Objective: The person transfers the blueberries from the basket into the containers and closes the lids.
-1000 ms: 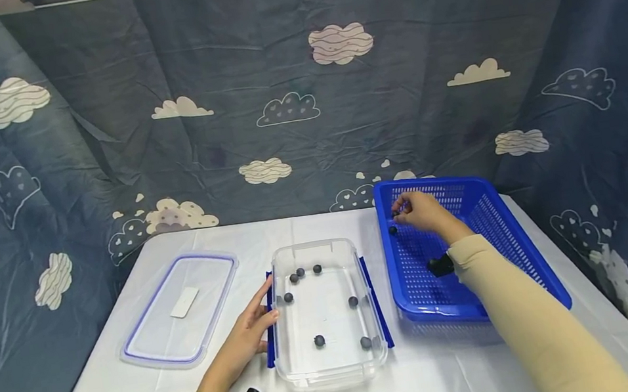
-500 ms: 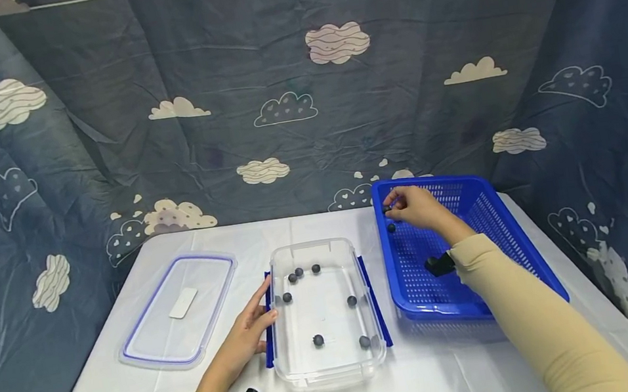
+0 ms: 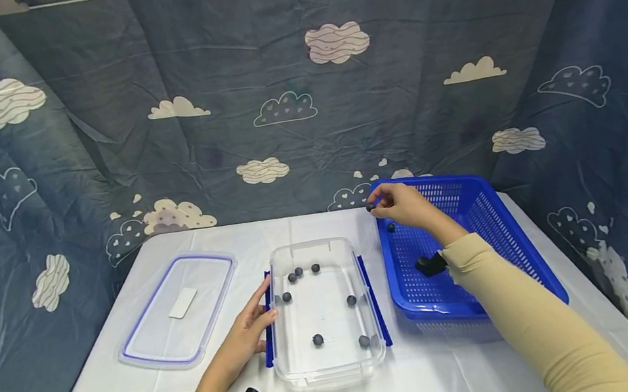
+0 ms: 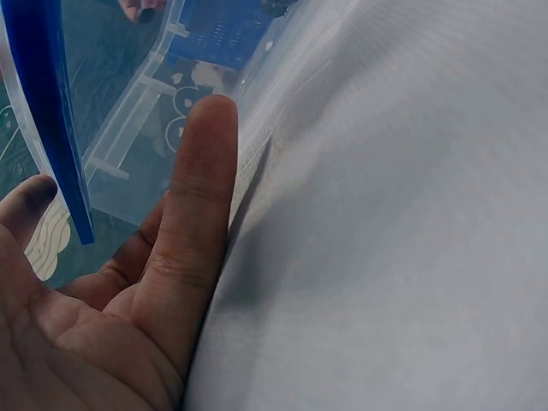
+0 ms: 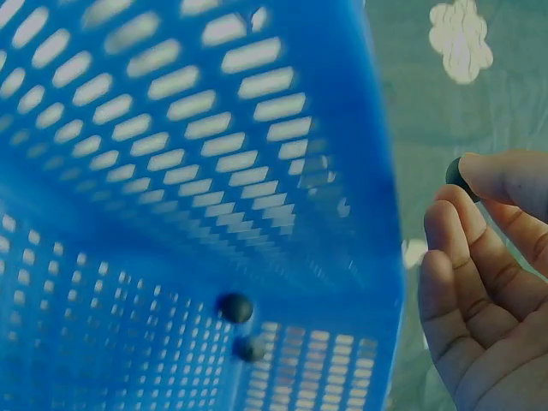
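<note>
Now we see the right hand (image 3: 407, 203) pinching a round, dark, blueberry-like ball (image 3: 371, 207) beside the left rim of the blue slotted plastic basket (image 3: 486, 216). The left hand (image 3: 240, 339), fingers loosely extended, touches a clear rectangular container (image 3: 333, 375), its long axis running away from us, more balls (image 3: 318, 340) inside. Farther left lies a translucent lid (image 3: 160, 342) bearing a white rectangular label (image 3: 183, 302).

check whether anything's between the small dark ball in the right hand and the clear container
Nothing visible: the small dark ball in the right hand shows outside the blue basket, the clear container has its lid off, and the left hand is on the container's left side.
</note>
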Demonstrator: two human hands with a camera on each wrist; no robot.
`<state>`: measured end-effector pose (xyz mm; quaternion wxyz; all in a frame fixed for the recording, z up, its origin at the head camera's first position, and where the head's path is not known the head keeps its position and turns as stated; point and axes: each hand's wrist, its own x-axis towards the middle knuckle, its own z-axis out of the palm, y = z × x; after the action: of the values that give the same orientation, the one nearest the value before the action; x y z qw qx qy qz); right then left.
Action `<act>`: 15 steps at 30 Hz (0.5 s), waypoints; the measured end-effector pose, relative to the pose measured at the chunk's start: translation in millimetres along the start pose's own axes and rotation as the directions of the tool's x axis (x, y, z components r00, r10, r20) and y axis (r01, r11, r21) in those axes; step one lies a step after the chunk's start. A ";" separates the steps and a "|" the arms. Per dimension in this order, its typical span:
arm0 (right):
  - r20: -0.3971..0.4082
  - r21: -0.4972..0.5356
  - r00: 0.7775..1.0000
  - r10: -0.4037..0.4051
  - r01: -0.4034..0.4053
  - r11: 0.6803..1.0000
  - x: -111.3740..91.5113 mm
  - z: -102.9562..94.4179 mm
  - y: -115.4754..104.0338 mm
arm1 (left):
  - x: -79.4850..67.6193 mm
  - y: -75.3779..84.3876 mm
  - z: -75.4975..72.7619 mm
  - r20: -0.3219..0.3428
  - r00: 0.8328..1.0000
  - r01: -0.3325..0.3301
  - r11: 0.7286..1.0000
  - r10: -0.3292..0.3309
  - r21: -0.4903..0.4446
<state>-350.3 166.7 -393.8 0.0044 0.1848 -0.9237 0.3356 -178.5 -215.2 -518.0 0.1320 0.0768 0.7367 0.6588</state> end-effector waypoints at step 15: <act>0.052 0.055 0.997 -0.063 0.060 0.997 4.9 26.6 -37.9 | -1.3 2.2 -0.3 0.009 1.000 0.007 1.000 -0.007 -0.010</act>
<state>-338.7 121.7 -390.3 -0.0151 0.2222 -0.9080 0.3549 -177.5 -215.6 -515.7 0.1381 0.0768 0.7331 0.6615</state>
